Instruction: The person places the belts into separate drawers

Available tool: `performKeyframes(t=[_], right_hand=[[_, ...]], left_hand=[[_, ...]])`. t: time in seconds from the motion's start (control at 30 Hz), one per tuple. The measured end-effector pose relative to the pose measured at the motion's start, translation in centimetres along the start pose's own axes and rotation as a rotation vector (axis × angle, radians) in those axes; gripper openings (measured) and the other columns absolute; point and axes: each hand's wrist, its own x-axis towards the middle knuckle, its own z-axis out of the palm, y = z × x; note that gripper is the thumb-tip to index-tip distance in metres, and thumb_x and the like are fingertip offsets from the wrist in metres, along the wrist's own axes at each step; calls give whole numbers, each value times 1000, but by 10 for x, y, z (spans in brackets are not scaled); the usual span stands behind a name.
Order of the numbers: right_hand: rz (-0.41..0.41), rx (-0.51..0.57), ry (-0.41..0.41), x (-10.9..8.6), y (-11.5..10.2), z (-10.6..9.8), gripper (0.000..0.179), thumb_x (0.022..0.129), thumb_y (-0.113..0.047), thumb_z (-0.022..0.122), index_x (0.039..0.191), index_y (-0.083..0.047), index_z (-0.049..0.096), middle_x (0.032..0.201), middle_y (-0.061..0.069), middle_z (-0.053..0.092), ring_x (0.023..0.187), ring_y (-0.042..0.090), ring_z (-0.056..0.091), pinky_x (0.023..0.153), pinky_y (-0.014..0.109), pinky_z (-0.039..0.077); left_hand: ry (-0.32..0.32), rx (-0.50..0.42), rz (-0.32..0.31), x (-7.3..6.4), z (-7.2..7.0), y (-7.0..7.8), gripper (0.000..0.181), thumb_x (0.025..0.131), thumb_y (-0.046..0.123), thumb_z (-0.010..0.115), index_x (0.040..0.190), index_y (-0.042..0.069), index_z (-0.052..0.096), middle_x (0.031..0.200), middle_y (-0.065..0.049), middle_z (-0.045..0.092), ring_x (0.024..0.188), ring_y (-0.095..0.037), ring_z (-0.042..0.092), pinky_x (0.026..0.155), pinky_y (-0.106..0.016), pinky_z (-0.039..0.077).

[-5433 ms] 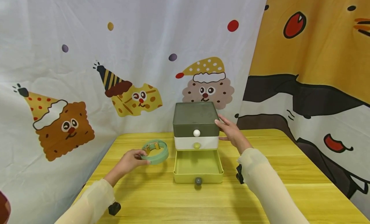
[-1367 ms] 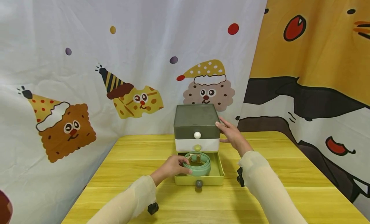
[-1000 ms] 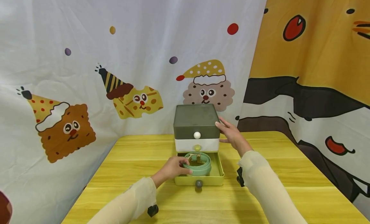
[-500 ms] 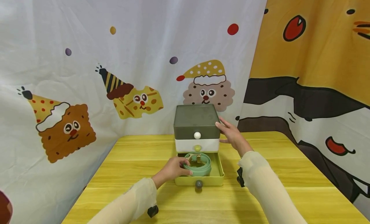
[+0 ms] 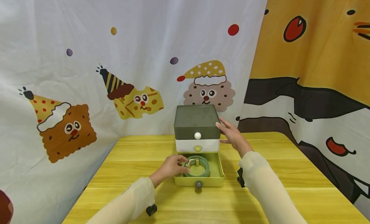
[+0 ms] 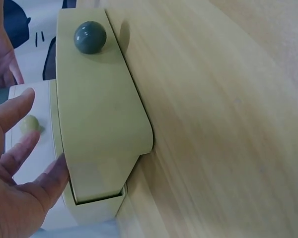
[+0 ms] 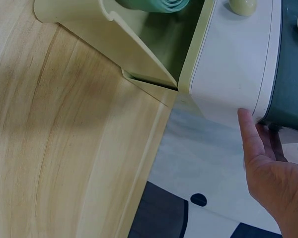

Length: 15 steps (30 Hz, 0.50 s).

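Note:
A coiled green belt (image 5: 207,168) with a gold buckle lies in the pulled-out yellow bottom drawer (image 5: 212,182) of a small three-tier drawer box (image 5: 197,116). My left hand (image 5: 172,166) hovers over the drawer's left side, thumb and fingers parted beside the buckle. Spread fingers with nothing between them show on the left hand (image 6: 20,198) in the left wrist view. My right hand (image 5: 233,135) rests its extended fingers against the right side of the upper tiers. In the right wrist view, part of the belt (image 7: 164,4) peeks above the drawer wall.
The box stands near the back of a wooden table (image 5: 138,147). Above the open drawer are a closed white drawer (image 5: 185,145) and a dark green one (image 5: 185,133), each with a round knob. A cartoon-printed curtain (image 5: 150,31) hangs right behind the table.
My left hand has carried the belt from the left of the box into the drawer and let go. The belt now sits lower, on the drawer's floor. My right hand has stayed put.

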Motion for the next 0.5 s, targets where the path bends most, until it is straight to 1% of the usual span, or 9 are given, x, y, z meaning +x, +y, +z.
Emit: performKeyframes(t=[0.1,0.27,0.33,0.5], right_hand=[[-3,0,-1,0,0,0,72,100,-49,54,159,-35,16,165,9,12,146,36,25,105,58,39],[-6,4,-2,-1,0,0,72,100,-49,54,159,-34,16,165,9,13,146,36,25,104,58,39],[-4,6,-3,-1,0,0,73,100,-49,55,159,-34,16,165,9,13,146,36,25,104,58,39],[2,9,0,0,0,0,73,99,-50,55,159,-36,17,165,8,13,146,36,25,105,58,39]], left_hand=[[4,-6,-10,0,-2,2,38,83,20,82,115,3,69,118,-18,62,107,-36,60,82,-45,54],[14,-7,2,-2,-4,3,37,84,20,82,113,2,69,116,-19,62,102,-31,61,77,-41,54],[18,-6,9,-2,-6,3,37,84,20,82,113,2,69,115,-19,62,101,-30,61,76,-41,55],[23,-22,4,-3,-8,3,36,85,20,81,114,3,69,118,-20,61,104,-33,61,79,-44,55]])
